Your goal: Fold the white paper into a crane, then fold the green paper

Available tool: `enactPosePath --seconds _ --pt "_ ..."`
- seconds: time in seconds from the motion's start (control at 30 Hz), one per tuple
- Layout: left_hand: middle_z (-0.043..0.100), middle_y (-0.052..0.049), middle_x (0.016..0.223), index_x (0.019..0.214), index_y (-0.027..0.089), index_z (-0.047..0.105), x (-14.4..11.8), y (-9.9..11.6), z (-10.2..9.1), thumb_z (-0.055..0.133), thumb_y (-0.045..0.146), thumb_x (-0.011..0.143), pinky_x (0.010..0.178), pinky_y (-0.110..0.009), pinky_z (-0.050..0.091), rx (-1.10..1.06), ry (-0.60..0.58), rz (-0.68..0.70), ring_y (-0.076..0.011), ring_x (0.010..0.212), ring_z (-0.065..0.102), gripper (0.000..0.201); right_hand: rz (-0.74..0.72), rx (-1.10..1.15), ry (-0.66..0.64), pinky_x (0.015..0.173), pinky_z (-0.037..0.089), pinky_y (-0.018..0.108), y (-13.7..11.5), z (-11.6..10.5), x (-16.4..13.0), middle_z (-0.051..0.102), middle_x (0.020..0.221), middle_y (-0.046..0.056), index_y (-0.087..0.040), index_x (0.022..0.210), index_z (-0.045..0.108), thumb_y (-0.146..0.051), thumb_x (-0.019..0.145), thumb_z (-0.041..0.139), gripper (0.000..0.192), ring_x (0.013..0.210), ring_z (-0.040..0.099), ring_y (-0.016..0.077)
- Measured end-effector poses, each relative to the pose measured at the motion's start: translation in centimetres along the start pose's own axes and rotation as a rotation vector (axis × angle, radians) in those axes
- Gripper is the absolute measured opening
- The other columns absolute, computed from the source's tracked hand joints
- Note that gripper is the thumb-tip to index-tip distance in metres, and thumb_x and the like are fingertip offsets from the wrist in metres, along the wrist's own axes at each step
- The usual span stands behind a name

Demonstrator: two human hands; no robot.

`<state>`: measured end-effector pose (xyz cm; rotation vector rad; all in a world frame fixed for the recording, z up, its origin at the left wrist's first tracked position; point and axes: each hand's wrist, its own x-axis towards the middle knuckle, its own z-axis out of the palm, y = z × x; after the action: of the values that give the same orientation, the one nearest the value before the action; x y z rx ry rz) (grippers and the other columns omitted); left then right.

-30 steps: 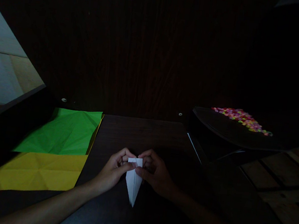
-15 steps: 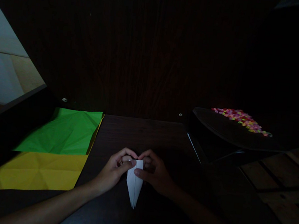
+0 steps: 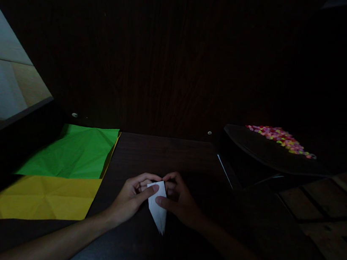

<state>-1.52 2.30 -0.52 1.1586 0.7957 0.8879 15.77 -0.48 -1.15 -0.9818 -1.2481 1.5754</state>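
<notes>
Head view showed a folded white paper (image 3: 159, 214) at the near middle of the dark tabletop (image 3: 157, 155), its narrow pointed end aimed toward the person and slanted slightly rightward. The left hand (image 3: 129, 196) pinched its upper left part, thumb flat on top; the right hand (image 3: 183, 203) gripped its right edge, thumb also across the face, and the index fingers nearly met at the top edge. Left of the hands, a creased green sheet (image 3: 77, 155) overlapped a yellow sheet (image 3: 46, 196). Farther right, small pink, red and yellow pieces (image 3: 282, 139) lay clustered on a dark surface (image 3: 250, 148). Behind rose a dark wooden panel (image 3: 169, 61).
</notes>
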Motion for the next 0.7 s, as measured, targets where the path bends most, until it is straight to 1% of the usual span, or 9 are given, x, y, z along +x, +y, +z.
enactPosePath --seconds 0.1,0.2,0.3,0.37,0.53,0.6,0.7 --pt "0.068 -0.001 0.074 0.100 0.016 0.070 0.1 0.0 -0.1 0.076 0.040 0.076 0.063 -0.024 0.045 0.006 0.111 0.015 -0.0156 0.068 0.061 0.035 0.013 -0.025 0.020 0.069 0.046 0.028 -0.1 0.0 0.0 0.065 0.087 -0.001 -0.024 0.106 0.042 -0.037 0.070 0.080 0.054 0.079 0.063 0.0158" --pt "0.067 0.000 0.070 0.101 0.016 0.069 0.2 -0.2 -0.2 0.077 0.039 0.075 0.060 -0.024 0.043 -0.007 0.169 0.019 -0.0151 0.064 0.059 0.036 0.004 -0.056 0.056 0.065 0.044 0.026 -0.1 -0.1 0.1 0.061 0.077 -0.004 -0.023 0.107 0.043 -0.035 0.072 0.078 0.051 0.069 0.060 0.0134" --pt "0.067 0.001 0.068 0.103 0.016 0.067 0.2 -0.3 -0.2 0.077 0.040 0.074 0.062 -0.024 0.043 -0.041 0.187 0.023 -0.0153 0.064 0.060 0.039 -0.015 -0.072 0.076 0.056 0.039 0.022 -0.1 -0.4 0.3 0.053 0.066 -0.008 -0.023 0.106 0.044 -0.034 0.072 0.077 0.049 0.058 0.052 0.0101" --pt "0.067 0.001 0.067 0.106 0.017 0.065 0.2 -0.3 -0.2 0.077 0.039 0.074 0.064 -0.025 0.044 -0.054 0.193 0.020 -0.0156 0.065 0.061 0.041 -0.021 -0.070 0.082 0.052 0.038 0.021 -0.2 -0.6 0.4 0.050 0.064 -0.009 -0.023 0.105 0.044 -0.035 0.072 0.077 0.048 0.055 0.049 0.0092" --pt "0.066 0.002 0.066 0.109 0.018 0.063 0.2 -0.6 -0.4 0.075 0.036 0.077 0.065 -0.025 0.044 -0.060 0.220 0.038 -0.0157 0.065 0.061 0.039 -0.013 -0.065 0.077 0.048 0.042 0.019 -0.2 -0.8 0.6 0.052 0.068 -0.008 -0.024 0.106 0.044 -0.037 0.074 0.076 0.047 0.057 0.053 0.0100" --pt "0.064 0.003 0.065 0.107 0.020 0.061 0.2 -0.7 -0.4 0.073 0.035 0.079 0.065 -0.025 0.044 -0.067 0.215 0.074 -0.0154 0.065 0.061 0.034 -0.023 -0.056 0.083 0.047 0.046 0.020 -0.2 -0.9 0.6 0.052 0.069 -0.008 -0.024 0.106 0.044 -0.038 0.075 0.075 0.046 0.056 0.055 0.0105" --pt "0.065 0.002 0.069 0.091 0.020 0.063 0.0 -0.5 -0.4 0.068 0.034 0.083 0.067 -0.025 0.045 0.013 0.182 0.142 -0.0157 0.067 0.061 0.017 -0.059 -0.062 0.104 0.045 0.049 0.021 -0.1 -1.1 0.8 0.054 0.071 -0.006 -0.024 0.102 0.046 -0.041 0.077 0.074 0.042 0.056 0.057 0.0106"
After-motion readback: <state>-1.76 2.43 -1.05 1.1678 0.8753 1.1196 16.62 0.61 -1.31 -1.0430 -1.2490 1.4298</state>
